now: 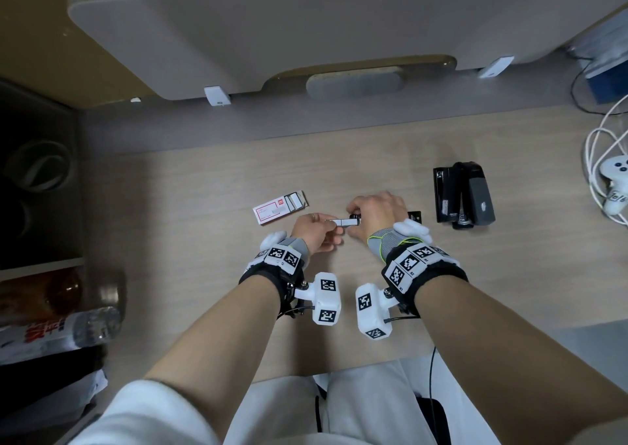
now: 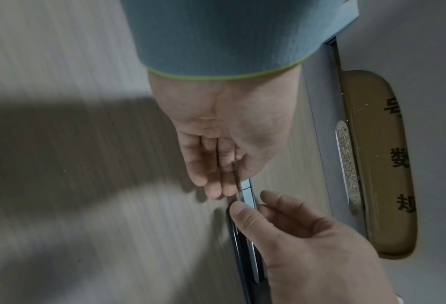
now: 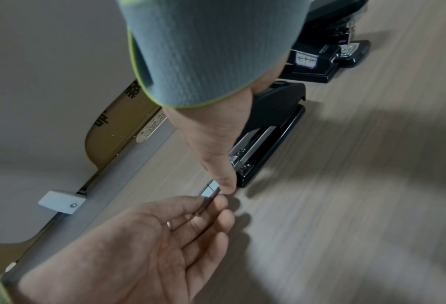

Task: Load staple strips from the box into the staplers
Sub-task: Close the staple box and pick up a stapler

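Note:
My left hand (image 1: 331, 227) pinches one end of a silver staple strip (image 1: 350, 222) just above the wooden desk (image 1: 190, 206). The strip's other end reaches my right hand (image 1: 356, 218), whose curled fingers grip a black stapler (image 1: 414, 215) that it mostly hides. In the right wrist view this stapler (image 3: 268, 133) shows its silver channel, and a fingertip of the right hand (image 3: 226, 185) touches the strip (image 3: 208, 190), which the left hand (image 3: 208, 203) holds. In the left wrist view the strip (image 2: 246, 190) points at the stapler (image 2: 245, 246). The white-and-red staple box (image 1: 278, 208) lies left, its tray slid out.
Two more black staplers (image 1: 462, 194) lie side by side to the right, also visible as staplers (image 3: 320, 57) behind my right wrist. White cables and a controller (image 1: 611, 186) sit at the right edge. A grey panel (image 1: 306, 36) stands along the back, a bottle (image 1: 85, 325) left of the desk.

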